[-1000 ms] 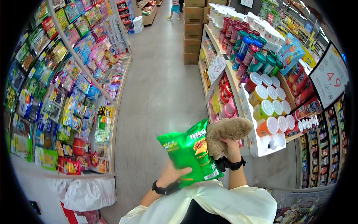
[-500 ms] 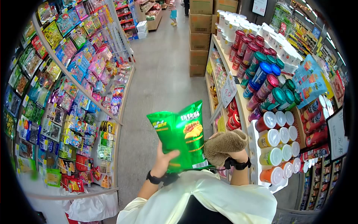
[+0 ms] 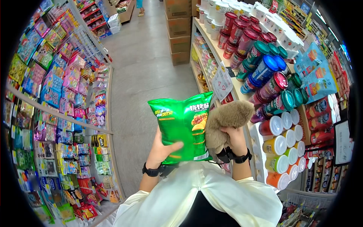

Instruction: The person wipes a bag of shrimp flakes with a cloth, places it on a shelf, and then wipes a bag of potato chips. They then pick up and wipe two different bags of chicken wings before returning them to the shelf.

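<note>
A green bag of chips [image 3: 180, 126] is held upright in front of my body, its printed face toward me. My left hand [image 3: 162, 147] grips its left side, the thumb across the front and the fingers hidden behind. On the right, my right hand [image 3: 235, 139] is closed on a brown fluffy cloth [image 3: 227, 117], bunched up with a folded end sticking out to the right. The cloth rests against the right edge of the bag. Both wrists wear black bands.
A shelf on the right carries red, green and blue lidded cups [image 3: 264, 68] and a white tray of lidded cups [image 3: 276, 147]. Racks of packaged snacks [image 3: 56, 90] line the left. Stacked cardboard boxes [image 3: 178, 28] stand ahead beside the grey aisle floor [image 3: 138, 60].
The view has turned toward the right shelf. The bag now stands straighter, and the cloth has been lifted a little, with more of my right hand showing.
</note>
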Demonstrator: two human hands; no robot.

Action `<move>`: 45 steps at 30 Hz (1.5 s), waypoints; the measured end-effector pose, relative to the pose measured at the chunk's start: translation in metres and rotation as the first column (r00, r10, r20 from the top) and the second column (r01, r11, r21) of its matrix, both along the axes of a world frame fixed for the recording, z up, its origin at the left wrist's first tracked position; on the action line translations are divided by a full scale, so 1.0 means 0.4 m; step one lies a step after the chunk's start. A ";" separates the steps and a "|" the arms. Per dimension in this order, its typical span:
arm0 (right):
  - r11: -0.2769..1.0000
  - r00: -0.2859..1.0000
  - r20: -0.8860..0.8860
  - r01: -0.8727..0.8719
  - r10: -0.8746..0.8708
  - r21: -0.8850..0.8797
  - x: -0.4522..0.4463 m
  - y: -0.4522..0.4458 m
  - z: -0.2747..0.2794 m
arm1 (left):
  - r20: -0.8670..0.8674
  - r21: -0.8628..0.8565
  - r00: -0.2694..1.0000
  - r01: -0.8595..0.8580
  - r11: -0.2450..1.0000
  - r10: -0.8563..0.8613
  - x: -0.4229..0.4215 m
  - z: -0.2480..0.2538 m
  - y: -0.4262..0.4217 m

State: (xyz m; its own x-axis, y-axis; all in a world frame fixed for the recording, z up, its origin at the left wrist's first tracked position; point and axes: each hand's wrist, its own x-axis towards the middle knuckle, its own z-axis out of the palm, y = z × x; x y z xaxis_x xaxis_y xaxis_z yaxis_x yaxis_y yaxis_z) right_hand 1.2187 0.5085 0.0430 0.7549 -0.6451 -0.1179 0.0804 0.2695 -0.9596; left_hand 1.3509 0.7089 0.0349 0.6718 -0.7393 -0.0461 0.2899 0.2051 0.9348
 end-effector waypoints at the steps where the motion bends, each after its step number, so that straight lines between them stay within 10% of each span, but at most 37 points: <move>1: 0.999 0.999 0.024 0.036 -0.037 0.023 0.043 -0.009 0.005 | -0.022 0.002 1.000 0.012 1.000 -0.012 0.032 0.001 -0.010; 8: 0.965 0.940 0.230 0.229 -0.253 0.129 0.441 -0.044 0.028 | -0.023 0.100 0.999 0.032 0.994 -0.030 0.313 -0.022 -0.032; 16: 0.906 0.982 -0.010 -0.178 0.188 -0.384 0.816 -0.042 0.083 | 0.073 -0.062 0.942 -0.322 0.945 0.326 0.679 -0.014 -0.003; 18: 0.712 0.789 -0.106 -0.596 0.605 -0.372 0.891 -0.054 0.100 | 0.114 -0.050 0.918 -0.376 0.925 0.380 0.756 -0.001 0.020; 28: 0.815 0.848 -0.073 -0.525 0.525 -0.244 1.236 0.009 0.016 | 0.429 0.034 0.749 -0.571 0.820 0.504 0.954 0.001 0.022; 40: 0.612 0.612 0.032 -0.791 0.790 0.029 1.773 -0.113 -0.046 | 0.027 -0.016 0.931 -0.363 0.932 0.363 1.405 -0.114 -0.067; 45: 0.731 0.733 0.095 -0.679 0.673 0.063 1.985 -0.201 -0.010 | -0.101 0.160 0.633 -0.751 0.641 0.767 1.602 -0.138 -0.193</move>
